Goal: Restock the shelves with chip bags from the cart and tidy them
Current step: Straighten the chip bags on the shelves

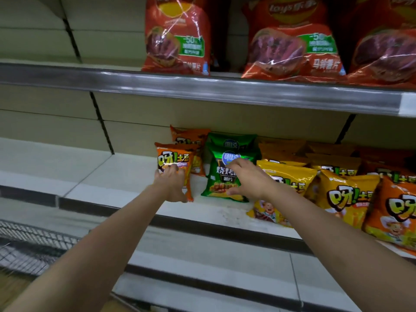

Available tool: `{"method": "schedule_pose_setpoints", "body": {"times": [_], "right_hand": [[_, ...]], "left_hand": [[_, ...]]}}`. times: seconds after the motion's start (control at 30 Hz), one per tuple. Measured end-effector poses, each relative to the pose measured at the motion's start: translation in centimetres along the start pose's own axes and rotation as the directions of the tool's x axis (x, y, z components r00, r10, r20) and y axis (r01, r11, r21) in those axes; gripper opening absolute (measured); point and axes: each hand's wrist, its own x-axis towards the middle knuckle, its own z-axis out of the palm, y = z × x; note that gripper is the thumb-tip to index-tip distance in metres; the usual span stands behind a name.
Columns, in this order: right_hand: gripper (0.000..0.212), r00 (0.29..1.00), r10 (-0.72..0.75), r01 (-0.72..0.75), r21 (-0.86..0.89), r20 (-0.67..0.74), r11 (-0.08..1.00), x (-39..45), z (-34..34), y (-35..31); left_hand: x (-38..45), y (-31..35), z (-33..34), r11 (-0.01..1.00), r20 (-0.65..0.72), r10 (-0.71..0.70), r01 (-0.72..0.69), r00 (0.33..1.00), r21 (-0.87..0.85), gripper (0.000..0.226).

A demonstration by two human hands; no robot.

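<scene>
On the middle shelf (126,176) an orange chip bag (174,157) stands upright, and my left hand (172,184) grips its lower front. A second orange bag (191,138) stands behind it. To the right my right hand (246,179) holds the front green chip bag (219,176), fingers on its top and thumb near its bottom edge. Another green bag (231,140) stands behind that one. Yellow bags (290,174) and more orange bags (391,206) fill the shelf further right.
The upper shelf holds large red chip bags (177,34), with a metal price rail (202,88) along its front. The left part of the middle shelf is bare. A wire cart edge (31,244) shows at lower left. A lower shelf (213,255) runs beneath my arms.
</scene>
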Motion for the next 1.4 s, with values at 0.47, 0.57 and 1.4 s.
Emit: {"method": "schedule_pose_setpoints", "body": {"times": [0.47,0.57,1.4], "right_hand": [[0.083,0.951,0.309,-0.309,-0.048,-0.001,0.950,9.3,0.9,0.4],[0.073,0.947,0.320,-0.317,-0.078,0.026,0.945,10.1,1.7,0.8],[0.096,0.939,0.344,-0.344,-0.126,-0.022,0.931,11.5,3.2,1.7]], "left_hand": [[13.1,-8.0,-1.5,0.985,-0.083,0.135,-0.143,0.987,-0.094,0.073],[14.2,-7.9,-1.8,0.987,-0.021,0.161,-0.160,0.987,0.024,0.081],[13.8,-6.1,-1.6,0.972,-0.194,0.224,-0.205,0.955,0.115,0.104]]}}
